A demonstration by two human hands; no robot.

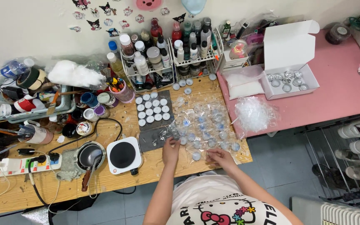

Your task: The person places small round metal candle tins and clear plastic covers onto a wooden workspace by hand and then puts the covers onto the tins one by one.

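Note:
My left hand point(171, 150) rests on the wooden table point(155, 168) at the near edge of a dark grey mat point(151, 141), fingers curled by small metal bits; whether it pinches one I cannot tell. My right hand point(218, 156) lies on the table to the right, fingers bent over a clear plastic bag. A small round blue-and-clear ball point(196, 155) sits between the hands. Several such balls in clear bags point(207, 125) are spread just beyond them. Rows of white round pieces point(152, 111) lie on the mat's far part.
A white hot plate point(123, 155) and a small pot point(90, 155) stand left of my hands, with a power strip point(21, 163). Racks of bottles point(167, 54) line the back. A pink table point(338, 87) at right holds an open white box point(288, 79) and crumpled plastic point(253, 114).

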